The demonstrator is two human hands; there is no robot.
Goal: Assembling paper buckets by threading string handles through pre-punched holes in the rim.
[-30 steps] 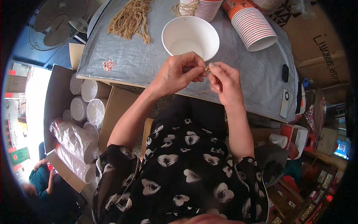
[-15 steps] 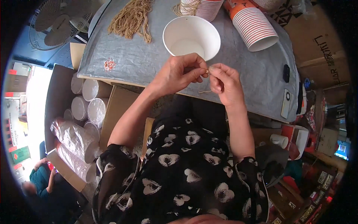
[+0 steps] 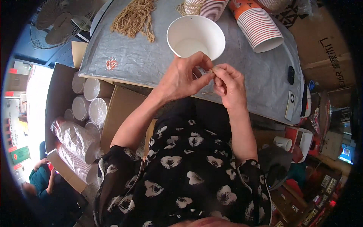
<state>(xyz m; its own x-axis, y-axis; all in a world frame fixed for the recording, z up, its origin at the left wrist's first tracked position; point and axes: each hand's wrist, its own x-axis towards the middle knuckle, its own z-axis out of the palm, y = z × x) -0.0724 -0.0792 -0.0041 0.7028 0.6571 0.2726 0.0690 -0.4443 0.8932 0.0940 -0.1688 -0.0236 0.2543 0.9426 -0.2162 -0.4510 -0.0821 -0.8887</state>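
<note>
Above the table's near edge, my left hand [image 3: 184, 77] and my right hand [image 3: 230, 84] meet fingertip to fingertip. Both are closed in a pinch on a thin tan cord [image 3: 208, 92], whose loose end sticks out below my right fingers. The bit between the fingertips is too small to make out fully. Just beyond my hands stands a white paper bucket [image 3: 181, 32], its open mouth facing me and a small hole near its far rim. A bundle of tan cords [image 3: 134, 19] lies at the far left of the table.
Nested paper buckets [image 3: 261, 30] lie at the far right. A small red-and-white pile [image 3: 111, 64] is on the left of the table [image 3: 151, 62]. A black object [image 3: 290, 75] and a phone-like slab [image 3: 290, 105] sit at right. Wrapped buckets [image 3: 73, 138] fill a carton at left.
My left hand has shifted slightly, its thumb and index finger now bowed wider apart behind the tips. My right hand keeps its pinch in nearly the same place.
</note>
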